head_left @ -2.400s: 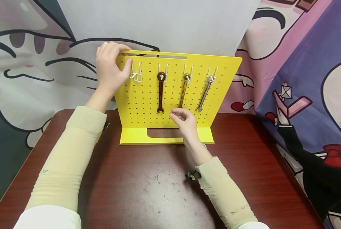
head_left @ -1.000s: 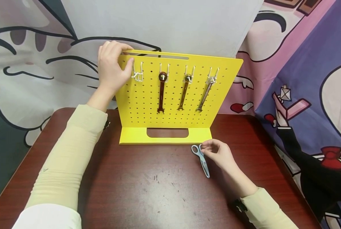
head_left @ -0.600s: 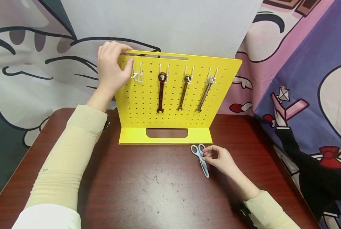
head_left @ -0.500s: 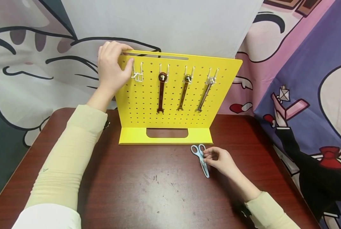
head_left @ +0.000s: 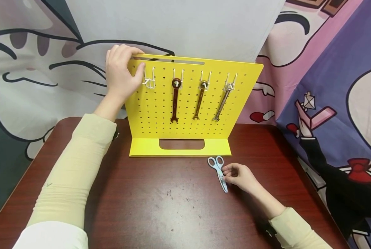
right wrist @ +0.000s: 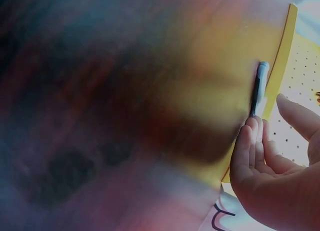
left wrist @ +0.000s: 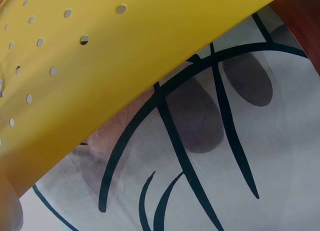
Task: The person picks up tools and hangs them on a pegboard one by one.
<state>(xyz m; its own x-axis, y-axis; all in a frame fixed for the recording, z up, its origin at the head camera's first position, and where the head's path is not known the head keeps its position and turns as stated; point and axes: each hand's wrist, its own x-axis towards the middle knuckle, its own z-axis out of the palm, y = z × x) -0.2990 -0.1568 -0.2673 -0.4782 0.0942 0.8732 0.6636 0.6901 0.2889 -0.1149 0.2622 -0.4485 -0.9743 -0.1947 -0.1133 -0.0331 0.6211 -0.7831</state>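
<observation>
My left hand (head_left: 120,71) grips the top left corner of a yellow pegboard (head_left: 160,117), thumb in front and fingers over the top edge. The left wrist view has the board (left wrist: 125,46) and a bit of skin at its lower left. A pair of light blue scissors (head_left: 219,173) lies on the table before the board's base, handles toward it. My right hand (head_left: 240,175) is beside the scissors, fingertips at their pivot and blades, fingers loosely bent. In the right wrist view, the thumb stands apart from the fingers next to the scissors (right wrist: 259,88); whether they touch is unclear.
Three wrenches hang from white hooks on the board: a dark red one (head_left: 174,100), a bronze one (head_left: 199,100) and a silver one (head_left: 223,103). A fourth white hook (head_left: 149,82) bears nothing. The reddish-brown table (head_left: 135,200) meets printed cloth walls.
My right hand came down from before the board to the scissors, which now lie on the table. It has since slid slightly along them toward the blades. The left hand keeps its grip.
</observation>
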